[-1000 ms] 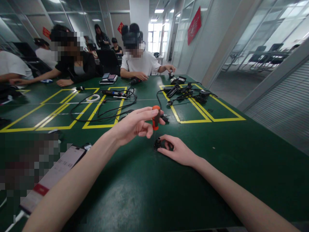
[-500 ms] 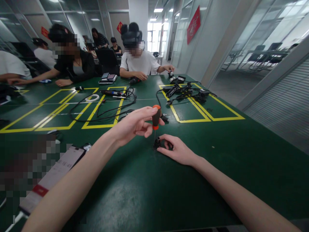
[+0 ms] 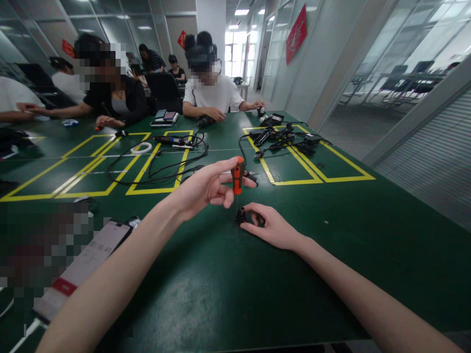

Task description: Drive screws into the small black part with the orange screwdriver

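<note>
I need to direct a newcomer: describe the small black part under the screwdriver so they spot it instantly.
On the green table, near the front edge, the right hand pins a small black knob-topped part. Unlike the cabled black adapters in the yellow-taped box, it sits alone beneath an orange-handled screwdriver.

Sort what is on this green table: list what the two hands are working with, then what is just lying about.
In use:
left hand gripping the orange screwdriver, held upright
right hand steadying the small black part under its tip

Lying about:
phone near the left forearm
black cables on the yellow squares
white ring
black chargers at far right
</note>
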A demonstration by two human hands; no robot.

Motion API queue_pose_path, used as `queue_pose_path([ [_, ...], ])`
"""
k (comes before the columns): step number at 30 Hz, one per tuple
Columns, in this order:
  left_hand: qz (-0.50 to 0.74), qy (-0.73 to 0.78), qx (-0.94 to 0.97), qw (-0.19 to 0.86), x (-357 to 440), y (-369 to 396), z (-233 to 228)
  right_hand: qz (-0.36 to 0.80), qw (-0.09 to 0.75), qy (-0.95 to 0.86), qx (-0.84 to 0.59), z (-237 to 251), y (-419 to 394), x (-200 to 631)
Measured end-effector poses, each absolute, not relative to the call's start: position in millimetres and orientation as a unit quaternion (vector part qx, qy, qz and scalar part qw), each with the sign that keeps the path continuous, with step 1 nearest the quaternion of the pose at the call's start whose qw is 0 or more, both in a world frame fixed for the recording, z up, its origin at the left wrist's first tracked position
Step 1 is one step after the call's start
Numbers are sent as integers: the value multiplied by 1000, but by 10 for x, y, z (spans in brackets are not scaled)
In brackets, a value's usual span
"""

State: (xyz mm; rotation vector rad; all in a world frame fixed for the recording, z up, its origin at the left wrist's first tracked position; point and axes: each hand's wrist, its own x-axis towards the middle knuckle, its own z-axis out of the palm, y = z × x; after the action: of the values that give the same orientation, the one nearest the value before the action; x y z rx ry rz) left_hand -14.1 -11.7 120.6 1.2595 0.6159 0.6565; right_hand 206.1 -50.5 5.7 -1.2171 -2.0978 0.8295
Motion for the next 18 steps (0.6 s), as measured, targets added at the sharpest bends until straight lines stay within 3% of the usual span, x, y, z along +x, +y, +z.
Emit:
queue_pose_path([
  [18,301,287,564,713,-128,-125,1239,312,288,-784,-452,53,-505,2064],
])
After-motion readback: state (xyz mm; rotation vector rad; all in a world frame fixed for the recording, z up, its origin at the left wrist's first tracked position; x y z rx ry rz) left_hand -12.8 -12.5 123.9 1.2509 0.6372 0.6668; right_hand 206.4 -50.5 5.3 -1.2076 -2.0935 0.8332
